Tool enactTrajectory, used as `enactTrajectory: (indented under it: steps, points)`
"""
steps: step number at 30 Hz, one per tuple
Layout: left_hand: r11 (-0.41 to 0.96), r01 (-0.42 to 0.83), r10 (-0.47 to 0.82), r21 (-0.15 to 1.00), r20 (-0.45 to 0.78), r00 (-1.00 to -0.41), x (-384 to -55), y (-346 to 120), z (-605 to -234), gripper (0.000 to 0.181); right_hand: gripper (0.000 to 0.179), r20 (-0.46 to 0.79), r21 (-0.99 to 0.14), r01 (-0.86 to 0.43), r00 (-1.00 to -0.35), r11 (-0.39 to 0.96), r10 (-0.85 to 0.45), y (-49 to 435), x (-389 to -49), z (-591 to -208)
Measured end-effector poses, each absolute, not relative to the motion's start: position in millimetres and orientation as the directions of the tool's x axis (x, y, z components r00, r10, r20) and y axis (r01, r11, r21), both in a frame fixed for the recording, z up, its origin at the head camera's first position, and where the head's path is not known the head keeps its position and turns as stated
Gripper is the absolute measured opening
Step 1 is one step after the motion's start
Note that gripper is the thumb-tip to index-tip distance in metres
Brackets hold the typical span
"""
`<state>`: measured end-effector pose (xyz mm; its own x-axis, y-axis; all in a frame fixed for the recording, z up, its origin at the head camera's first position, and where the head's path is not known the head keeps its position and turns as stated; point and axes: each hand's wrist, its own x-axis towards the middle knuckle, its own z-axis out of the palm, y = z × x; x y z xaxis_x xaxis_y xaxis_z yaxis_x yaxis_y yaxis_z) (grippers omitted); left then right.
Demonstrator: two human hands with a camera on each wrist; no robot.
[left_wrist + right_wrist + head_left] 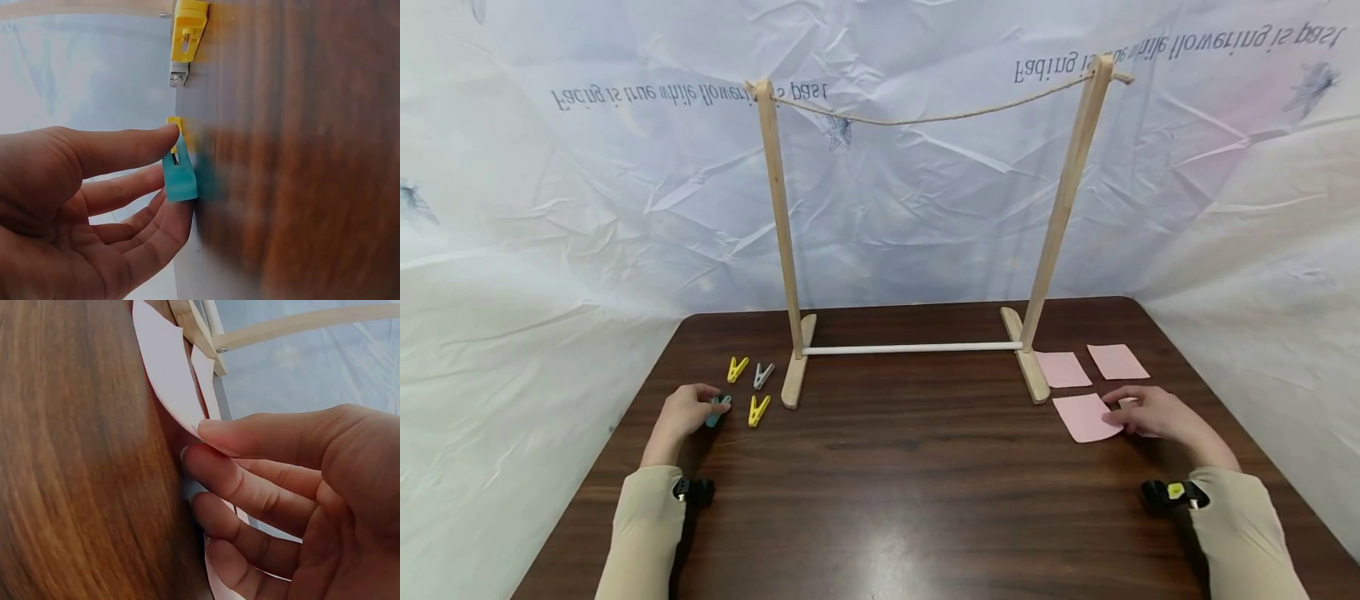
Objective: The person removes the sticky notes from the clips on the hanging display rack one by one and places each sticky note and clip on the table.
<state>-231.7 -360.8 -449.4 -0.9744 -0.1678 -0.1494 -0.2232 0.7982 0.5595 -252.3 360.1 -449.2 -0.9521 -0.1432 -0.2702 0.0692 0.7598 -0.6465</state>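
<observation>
A drying rack (917, 250) stands upright at the middle of the table (910, 492), toward its back edge, with a rope (925, 117) strung between its two posts. Left of the rack lie four clothespins (751, 385) close together; the left hand (685, 412) rests on the nearest one. Right of the rack lie paper sheets (1093, 379) in a cluster, and the right hand (1157, 415) lies on the nearest of them.

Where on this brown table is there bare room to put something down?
The widest bare patch is the near middle of the dark wooden table, between the left hand and right hand, in front of the wooden rack's white crossbar. It is crowded left of the rack around the yellow, grey and teal clothespins, and right around the pink paper squares.
</observation>
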Motion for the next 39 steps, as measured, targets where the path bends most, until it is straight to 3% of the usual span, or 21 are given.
enactTrajectory:
  steps: [22,27,30,34,36,39]
  points:
    - [0.789,-0.251,-0.194,0.561,-0.16,-0.968,-230,-355,-450,0.05,0.02,-0.226,-0.571,-0.018,-0.958,0.821,-0.178,357,-243,-451]
    - [0.803,-0.238,-0.182,0.547,-0.155,-0.971,-227,-354,-442,0.056,0.022,-0.193,-0.545,-0.043,-0.966,0.838,-0.175,354,-246,-442]
    - [0.808,-0.171,-0.167,0.564,-0.059,-0.984,-229,-346,-424,0.056,0.027,-0.042,-0.546,-0.114,-0.986,0.83,-0.163,348,-252,-423]
    - [0.796,0.004,-0.177,0.605,0.238,-0.955,-242,-321,-390,0.046,0.033,0.268,-0.588,-0.2,-0.962,0.784,-0.044,322,-259,-388]
    - [0.788,0.104,-0.194,0.607,0.404,-0.894,-250,-304,-375,0.039,0.034,0.422,-0.623,-0.238,-0.904,0.745,0.064,300,-263,-374]
    - [0.783,0.253,-0.203,0.568,0.618,-0.76,-263,-279,-355,0.03,0.033,0.64,-0.622,-0.364,-0.746,0.694,0.183,265,-275,-361]
